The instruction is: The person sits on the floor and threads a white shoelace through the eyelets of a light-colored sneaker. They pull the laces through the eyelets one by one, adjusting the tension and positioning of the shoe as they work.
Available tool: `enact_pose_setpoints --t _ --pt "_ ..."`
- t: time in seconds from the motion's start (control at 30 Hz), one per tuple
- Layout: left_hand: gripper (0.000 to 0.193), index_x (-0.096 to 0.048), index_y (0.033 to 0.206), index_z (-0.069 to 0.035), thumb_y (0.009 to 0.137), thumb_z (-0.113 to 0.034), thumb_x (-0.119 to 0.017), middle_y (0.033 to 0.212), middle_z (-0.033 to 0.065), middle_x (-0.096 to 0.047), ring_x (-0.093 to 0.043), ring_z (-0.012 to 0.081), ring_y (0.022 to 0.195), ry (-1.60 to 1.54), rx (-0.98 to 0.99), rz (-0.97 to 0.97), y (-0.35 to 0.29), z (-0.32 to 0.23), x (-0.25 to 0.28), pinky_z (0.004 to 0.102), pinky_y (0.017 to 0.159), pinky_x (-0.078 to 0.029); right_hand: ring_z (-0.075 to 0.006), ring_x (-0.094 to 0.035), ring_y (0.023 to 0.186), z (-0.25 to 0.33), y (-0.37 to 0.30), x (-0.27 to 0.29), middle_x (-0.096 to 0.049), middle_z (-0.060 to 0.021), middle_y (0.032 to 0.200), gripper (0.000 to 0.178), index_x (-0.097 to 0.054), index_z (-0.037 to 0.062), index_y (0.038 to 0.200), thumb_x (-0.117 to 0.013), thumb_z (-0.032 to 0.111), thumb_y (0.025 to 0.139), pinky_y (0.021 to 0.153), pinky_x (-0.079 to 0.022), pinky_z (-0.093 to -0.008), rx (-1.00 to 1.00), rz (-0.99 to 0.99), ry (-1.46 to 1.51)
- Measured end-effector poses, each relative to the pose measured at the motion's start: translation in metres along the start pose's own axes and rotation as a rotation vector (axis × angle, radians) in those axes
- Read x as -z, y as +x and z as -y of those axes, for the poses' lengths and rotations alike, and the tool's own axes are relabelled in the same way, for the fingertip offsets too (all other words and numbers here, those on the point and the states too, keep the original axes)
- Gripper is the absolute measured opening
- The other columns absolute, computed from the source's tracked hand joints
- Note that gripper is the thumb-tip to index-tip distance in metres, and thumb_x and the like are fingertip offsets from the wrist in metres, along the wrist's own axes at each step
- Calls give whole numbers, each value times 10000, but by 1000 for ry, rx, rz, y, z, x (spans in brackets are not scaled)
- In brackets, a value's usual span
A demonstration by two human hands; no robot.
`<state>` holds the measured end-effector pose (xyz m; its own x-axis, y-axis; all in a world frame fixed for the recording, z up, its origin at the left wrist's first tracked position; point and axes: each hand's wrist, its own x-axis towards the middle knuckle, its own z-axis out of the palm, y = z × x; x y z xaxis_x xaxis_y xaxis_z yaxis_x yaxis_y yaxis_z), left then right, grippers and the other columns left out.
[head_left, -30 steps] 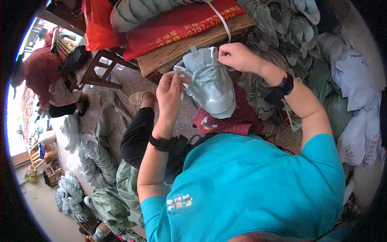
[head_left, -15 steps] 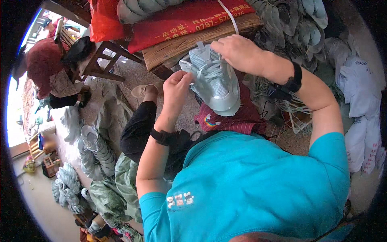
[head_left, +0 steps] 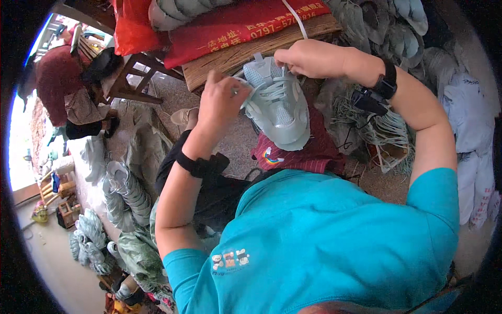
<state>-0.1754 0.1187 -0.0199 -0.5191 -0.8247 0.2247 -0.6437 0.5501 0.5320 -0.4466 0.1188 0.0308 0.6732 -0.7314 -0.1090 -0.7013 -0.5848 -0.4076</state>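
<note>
Shoe (head_left: 277, 107) held between both hands, toe toward you.
Your left hand (head_left: 219, 102) pinches a lace at its side; your right hand (head_left: 311, 57) grips the tongue end.

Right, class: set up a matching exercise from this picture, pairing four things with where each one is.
Things:
1. left hand
2. right hand
3. pale green sneaker
4. wooden bench

Places:
A. under the red bag
B. at the shoe's tongue top
C. over the striped maroon cloth
D. pinching a lace at the shoe's left side

Pairs: 1-D, 2-B, 3-C, 4-A
</note>
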Motion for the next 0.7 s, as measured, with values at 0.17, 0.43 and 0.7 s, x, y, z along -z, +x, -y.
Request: enact_pose_setpoints --t 0.17,0.43,0.7 --pt "304 -619 1014 -46 752 -128 -749 942 107 -583 -572 275 902 -221 -188 111 14 15 15 343 780 -475 -401 -650 781 4 0 2 -649 -208 802 120 -531 11 918 -558 50 807 670 -515 -475 52 30 -273" --pt "205 -667 805 10 874 -183 -668 876 84 -570 -559 202 882 -341 -82 262 18 29 -6 305 782 -444 -358 -663 747 -6 -8 -5 -642 -157 757 174 -506 32 936 -611 100 814 615 -523 -437 121 -11 -327" --pt "254 -685 807 -2 932 -213 -617 897 38 -585 -523 135 912 -473 122 -125 8 -19 -12 250 789 -403 -339 -648 709 -6 -7 -17 -649 -152 765 229 -544 29 1013 -648 131 836 632 -503 -394 -144 2 436"
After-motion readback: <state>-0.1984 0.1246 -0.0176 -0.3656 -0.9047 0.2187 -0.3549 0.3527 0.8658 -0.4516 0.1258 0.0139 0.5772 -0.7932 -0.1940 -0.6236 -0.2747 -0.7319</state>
